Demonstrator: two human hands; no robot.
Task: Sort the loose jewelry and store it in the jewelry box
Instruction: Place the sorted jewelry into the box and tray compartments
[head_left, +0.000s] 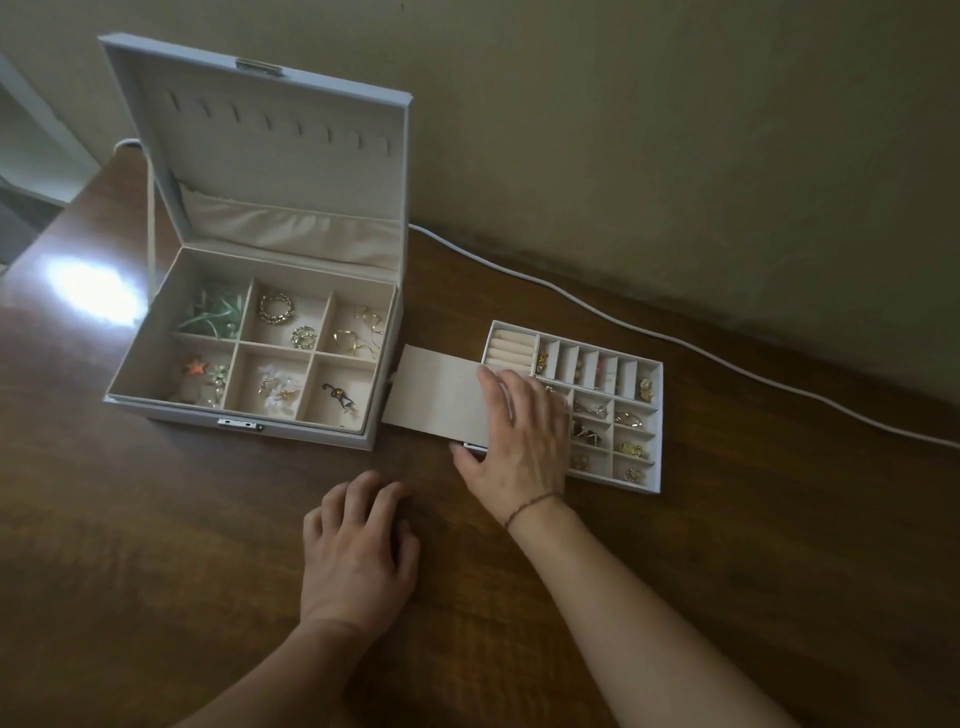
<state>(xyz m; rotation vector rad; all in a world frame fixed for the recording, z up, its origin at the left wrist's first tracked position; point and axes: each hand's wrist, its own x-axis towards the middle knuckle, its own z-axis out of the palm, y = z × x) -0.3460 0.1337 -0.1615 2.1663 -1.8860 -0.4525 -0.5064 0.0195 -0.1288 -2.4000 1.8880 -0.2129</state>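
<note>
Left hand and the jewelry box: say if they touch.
Apart. The head view shows bare table between the left hand and the jewelry box.
</note>
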